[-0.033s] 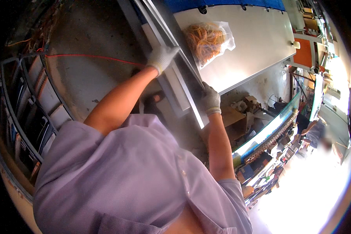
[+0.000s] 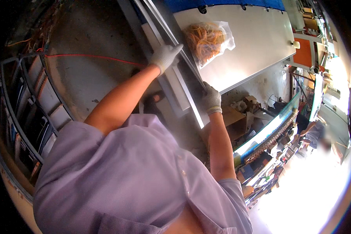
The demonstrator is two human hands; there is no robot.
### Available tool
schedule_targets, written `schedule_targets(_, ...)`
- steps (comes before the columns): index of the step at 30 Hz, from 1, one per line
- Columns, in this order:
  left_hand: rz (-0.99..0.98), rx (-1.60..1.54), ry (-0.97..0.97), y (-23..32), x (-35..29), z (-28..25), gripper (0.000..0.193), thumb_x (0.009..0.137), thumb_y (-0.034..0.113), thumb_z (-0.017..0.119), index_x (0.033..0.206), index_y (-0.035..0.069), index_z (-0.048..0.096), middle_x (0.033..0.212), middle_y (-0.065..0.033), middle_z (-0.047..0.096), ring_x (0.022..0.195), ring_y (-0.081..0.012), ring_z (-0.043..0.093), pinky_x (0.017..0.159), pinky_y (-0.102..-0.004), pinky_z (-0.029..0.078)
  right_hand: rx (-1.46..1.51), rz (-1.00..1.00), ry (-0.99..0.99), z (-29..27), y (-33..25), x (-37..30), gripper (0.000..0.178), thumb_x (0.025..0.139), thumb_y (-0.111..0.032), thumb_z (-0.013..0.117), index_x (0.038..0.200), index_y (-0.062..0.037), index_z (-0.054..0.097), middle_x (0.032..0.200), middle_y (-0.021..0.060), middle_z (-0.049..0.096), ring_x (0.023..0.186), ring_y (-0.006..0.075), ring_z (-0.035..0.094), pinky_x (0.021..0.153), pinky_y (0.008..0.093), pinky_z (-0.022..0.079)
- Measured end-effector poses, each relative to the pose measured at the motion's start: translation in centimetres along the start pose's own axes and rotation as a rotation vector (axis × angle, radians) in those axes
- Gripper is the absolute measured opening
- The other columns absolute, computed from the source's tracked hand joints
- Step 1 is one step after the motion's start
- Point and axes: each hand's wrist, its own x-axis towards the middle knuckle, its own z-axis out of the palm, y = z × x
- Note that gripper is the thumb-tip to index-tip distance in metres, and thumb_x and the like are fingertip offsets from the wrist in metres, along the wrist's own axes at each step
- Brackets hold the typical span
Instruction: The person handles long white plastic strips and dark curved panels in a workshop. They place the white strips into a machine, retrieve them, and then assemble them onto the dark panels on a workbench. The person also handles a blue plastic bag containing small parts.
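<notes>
My left hand (image 2: 163, 57), in a pale knit glove, lies across long metal strips (image 2: 155, 33) with a finger stretched to the right. What the folded part of that hand touches underneath is hidden. My right hand (image 2: 211, 99), also gloved, is closed around the near end of a slim dark strip with a bright edge (image 2: 191, 66). Beside these strips, a pale flat bar (image 2: 179, 87) slants toward me. A clear plastic bag of orange-tan bands (image 2: 206, 41) rests on the white tabletop (image 2: 257, 43), just beyond my right hand.
At left stands a dark metal rack (image 2: 33, 103) holding flat panels. A red cord (image 2: 93, 56) runs toward my left forearm. Under the table sits a cardboard box (image 2: 232, 121). A glass-edged counter (image 2: 269, 126) with clutter stretches to the right, where a person (image 2: 314, 134) is.
My left hand has slid slightly to the right along the strips. My right hand has barely shifted, still closed around the strip's end.
</notes>
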Motion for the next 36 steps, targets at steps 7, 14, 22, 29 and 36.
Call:
schedule_targets(7, 0.052, -0.256, 0.303, 3.1, 4.5, -0.6, 0.081, 0.073, 0.062, 0.067, 0.108, -0.010, 0.058, 0.106, -0.0225, 0.062, 0.099, -0.0304, 0.061, 0.086, -0.0387, 0.047, -0.046, 0.057, 0.141, 0.0, -1.8, -2.0, 0.042, 0.081, -0.016, 0.056, 0.122, -0.0129, 0.056, 0.101, 0.0135, 0.066, 0.078, 0.0354, 0.065, 0.073, 0.0458, 0.053)
schedule_targets(14, 0.278, 0.000, 0.411, -2.3, 5.3, -3.6, 0.033, 0.081, 0.028, 0.071, 0.093, -0.002, 0.062, 0.077, -0.0078, 0.063, 0.072, -0.0202, 0.063, 0.064, -0.0326, 0.050, -0.115, -0.054, 0.193, 8.6, 0.5, -3.4, 0.078, 0.074, -0.020, 0.068, 0.142, -0.0121, 0.032, 0.141, 0.0171, 0.037, 0.126, 0.0380, 0.041, 0.102, 0.0508, 0.035)
schedule_targets(22, -0.068, 0.146, 0.284, -3.1, 0.5, -5.1, 0.044, 0.084, 0.046, 0.065, 0.083, 0.003, 0.062, 0.064, -0.0084, 0.063, 0.051, -0.0167, 0.061, 0.049, -0.0327, 0.049, -0.119, 0.249, 0.021, 5.7, 0.1, -5.0, 0.119, 0.057, -0.051, 0.081, 0.149, -0.0145, 0.014, 0.145, 0.0200, 0.027, 0.129, 0.0401, 0.033, 0.107, 0.0524, 0.024)
schedule_targets(29, 0.044, 0.059, 0.192, -9.0, -0.4, 2.7, 0.032, 0.083, 0.026, 0.071, 0.098, 0.002, 0.056, 0.076, -0.0030, 0.060, 0.058, -0.0089, 0.055, 0.053, -0.0249, 0.048, -0.145, 0.063, -0.004, 7.5, 2.3, -4.8, 0.113, 0.064, -0.047, 0.076, 0.149, -0.0123, 0.011, 0.130, 0.0205, 0.039, 0.118, 0.0386, 0.042, 0.098, 0.0512, 0.034)
schedule_targets(36, 0.056, 0.024, 0.198, -7.4, -1.9, 3.5, 0.073, 0.076, 0.046, 0.074, 0.126, 0.001, 0.047, 0.087, -0.0091, 0.064, 0.078, -0.0182, 0.062, 0.072, -0.0308, 0.051, -0.031, 0.049, -0.171, 5.2, 3.1, -4.6, 0.104, 0.069, -0.026, 0.075, 0.149, -0.0123, 0.011, 0.126, 0.0211, 0.043, 0.112, 0.0414, 0.048, 0.091, 0.0467, 0.044)
